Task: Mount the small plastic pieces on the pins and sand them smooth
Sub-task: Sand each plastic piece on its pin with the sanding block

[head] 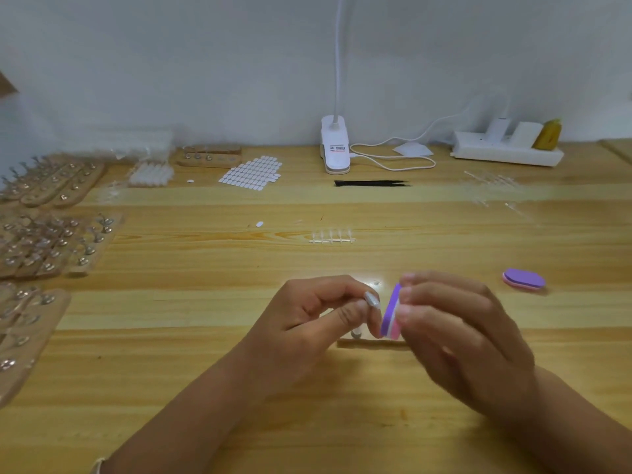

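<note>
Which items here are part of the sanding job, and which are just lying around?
In use: plastic piece in left hand, sanding block in right hand, strip of clear pieces, pin boards.
Lying about: second sanding block, tweezers, clip lamp, power strip.

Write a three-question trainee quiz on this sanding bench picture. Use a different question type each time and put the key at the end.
1. True or false: a spare sanding block lies on the table to the right of both hands.
2. Pick one. The right hand grips: A) black tweezers; B) a purple and pink sanding block; C) a lamp cable.
3. Short answer: what does the left hand pinch between thumb and fingers?

Key: 1 true. 2 B. 3 a small plastic piece on its pin.
</note>
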A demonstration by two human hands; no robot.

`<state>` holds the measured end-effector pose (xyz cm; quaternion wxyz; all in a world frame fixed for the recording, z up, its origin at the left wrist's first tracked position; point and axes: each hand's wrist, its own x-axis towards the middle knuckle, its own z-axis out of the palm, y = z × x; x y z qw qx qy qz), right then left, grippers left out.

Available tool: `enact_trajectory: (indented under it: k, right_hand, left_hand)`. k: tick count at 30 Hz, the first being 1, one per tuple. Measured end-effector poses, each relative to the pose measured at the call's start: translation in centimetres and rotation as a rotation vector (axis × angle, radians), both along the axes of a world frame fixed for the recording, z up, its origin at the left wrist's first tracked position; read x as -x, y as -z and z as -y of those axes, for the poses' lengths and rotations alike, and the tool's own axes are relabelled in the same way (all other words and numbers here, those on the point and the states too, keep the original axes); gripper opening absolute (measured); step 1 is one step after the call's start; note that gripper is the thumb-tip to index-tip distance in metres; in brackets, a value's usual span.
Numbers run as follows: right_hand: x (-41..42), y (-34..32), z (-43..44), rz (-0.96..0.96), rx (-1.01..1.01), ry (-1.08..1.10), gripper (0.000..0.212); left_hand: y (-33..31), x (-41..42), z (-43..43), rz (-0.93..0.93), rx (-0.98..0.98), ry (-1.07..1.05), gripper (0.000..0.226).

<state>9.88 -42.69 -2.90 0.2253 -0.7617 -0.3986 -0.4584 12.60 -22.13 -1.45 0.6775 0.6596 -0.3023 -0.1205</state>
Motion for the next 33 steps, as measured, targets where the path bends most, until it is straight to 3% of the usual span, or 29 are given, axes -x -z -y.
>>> enact_trajectory:
  k: [2, 7, 19, 25, 33]
  right_hand:
    - [0.1, 0.3, -0.2, 0.004, 0.039, -0.019, 0.028]
    - [-1.2, -0.3, 1.2, -0.044, 0.047, 0.106, 0.049]
    - [-0.6, -0.1, 0.3, -0.048, -0.040, 0.080, 0.033]
    - [-0.3, 0.2, -0.3, -0.061, -0.013, 0.049, 0.050]
    - [-0.1, 0.0, -0.3, -0.053, -0.058, 0.042, 0.033]
  left_hand:
    - [0.0, 0.0, 0.1, -0.004, -0.001, 0.008, 0.021]
    - [-0.1, 0.1, 0.1, 0.005, 0.022, 0.012, 0.018]
    - [0.1, -0.1, 0.4, -0.013, 0.149, -0.161, 0.015]
    - [0.0, 0.3, 0.6, -0.015, 0.173, -0.166, 0.015]
    - [-0.1, 0.5, 0.7, -0.083, 0.201, -0.198, 0.013]
